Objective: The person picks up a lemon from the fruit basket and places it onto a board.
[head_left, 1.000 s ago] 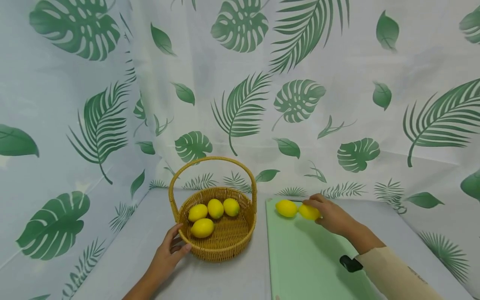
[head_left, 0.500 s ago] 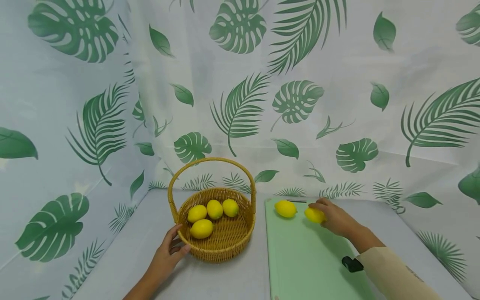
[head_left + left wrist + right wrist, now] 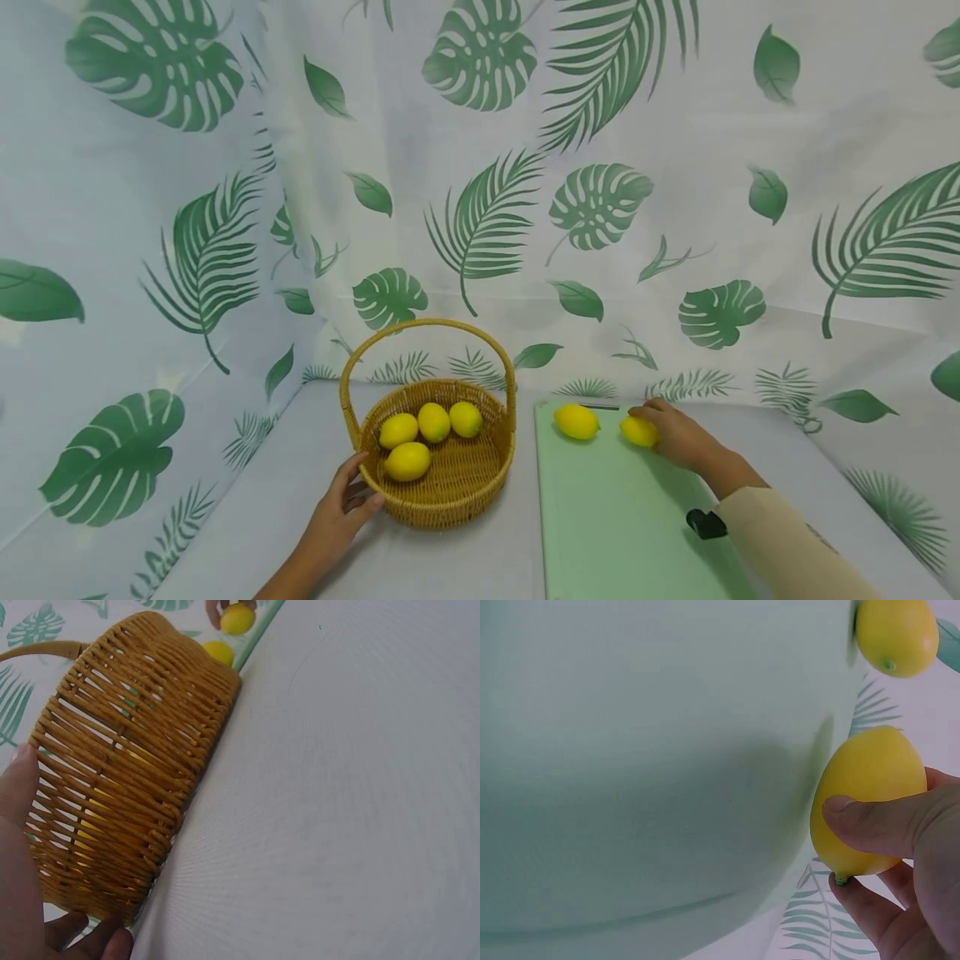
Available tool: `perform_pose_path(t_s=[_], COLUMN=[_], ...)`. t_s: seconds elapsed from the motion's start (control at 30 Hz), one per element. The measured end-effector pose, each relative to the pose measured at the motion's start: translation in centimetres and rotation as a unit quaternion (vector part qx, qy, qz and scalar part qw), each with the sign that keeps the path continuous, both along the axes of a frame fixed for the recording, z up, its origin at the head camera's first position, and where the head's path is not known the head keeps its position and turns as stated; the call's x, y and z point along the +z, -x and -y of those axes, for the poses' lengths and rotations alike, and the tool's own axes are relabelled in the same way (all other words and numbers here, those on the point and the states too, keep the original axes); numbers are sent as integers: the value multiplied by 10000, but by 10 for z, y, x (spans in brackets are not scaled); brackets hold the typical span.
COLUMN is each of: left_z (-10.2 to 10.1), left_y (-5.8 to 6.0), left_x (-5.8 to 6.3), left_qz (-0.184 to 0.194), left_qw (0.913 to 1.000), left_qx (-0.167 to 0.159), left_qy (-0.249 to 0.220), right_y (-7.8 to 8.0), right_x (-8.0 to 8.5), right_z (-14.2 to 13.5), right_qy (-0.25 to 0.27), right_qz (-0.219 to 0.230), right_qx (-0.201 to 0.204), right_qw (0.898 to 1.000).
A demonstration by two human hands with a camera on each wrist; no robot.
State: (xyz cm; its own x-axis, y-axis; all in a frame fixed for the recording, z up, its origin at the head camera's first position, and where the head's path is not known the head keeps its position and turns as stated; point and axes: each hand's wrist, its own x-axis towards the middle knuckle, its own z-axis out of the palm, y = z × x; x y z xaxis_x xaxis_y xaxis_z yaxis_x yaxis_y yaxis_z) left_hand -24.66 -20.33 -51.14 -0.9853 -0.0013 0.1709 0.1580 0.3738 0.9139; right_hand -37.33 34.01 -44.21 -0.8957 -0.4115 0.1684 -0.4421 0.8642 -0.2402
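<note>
A round wicker basket (image 3: 442, 512) with a tall arched handle stands on the left, several yellow lemons (image 3: 407, 462) inside. My left hand (image 3: 341, 504) holds its near-left side; the left wrist view has the thumb on one side of the woven wall and bent fingertips (image 3: 97, 937) at the other. On a pale green cutting board (image 3: 600, 517), my right hand (image 3: 678, 437) grips a lemon (image 3: 637, 431) near the far edge. Its thumb (image 3: 870, 821) lies across the lemon (image 3: 874, 761) in the right wrist view, fingers behind. Another lemon (image 3: 576, 422) lies left of it on the board.
A white cloth-covered table (image 3: 472, 567) carries both basket and board. Leaf-printed sheets (image 3: 510, 233) rise close behind and on the left. A black strap piece (image 3: 707, 524) sits at the right sleeve (image 3: 787, 542), over the board.
My right hand has shifted a little to the right with its lemon, opening a gap from the other lemon on the board. The left hand and basket have stayed in place.
</note>
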Motion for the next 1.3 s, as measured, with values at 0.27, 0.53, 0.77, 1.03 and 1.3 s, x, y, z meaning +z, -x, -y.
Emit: perform_pose_path(t_s=[0.27,0.53,0.77,1.03,1.3], left_z=[-1,-1,1,0,0], left_y=[0,0,3,3,1], left_x=[1,-2,0,-3,-2], left_qz=[15,31,-113,-163,-123], left_qw=[10000,10000,9999,9999,9999], left_qx=[2,-23,-41,-25,-11], left_qy=[9,45,-1,-28,1], right_y=[2,2,5,10,12], right_x=[-1,-7,-4,-5,-2], right_z=[0,1,6,10,14], right_qy=[43,181,344,323,196], right_qz=[-35,10,-44,179,380], right_qx=[98,-183,-179,-285,-339], right_qw=[9999,9997,9992,9989,9985])
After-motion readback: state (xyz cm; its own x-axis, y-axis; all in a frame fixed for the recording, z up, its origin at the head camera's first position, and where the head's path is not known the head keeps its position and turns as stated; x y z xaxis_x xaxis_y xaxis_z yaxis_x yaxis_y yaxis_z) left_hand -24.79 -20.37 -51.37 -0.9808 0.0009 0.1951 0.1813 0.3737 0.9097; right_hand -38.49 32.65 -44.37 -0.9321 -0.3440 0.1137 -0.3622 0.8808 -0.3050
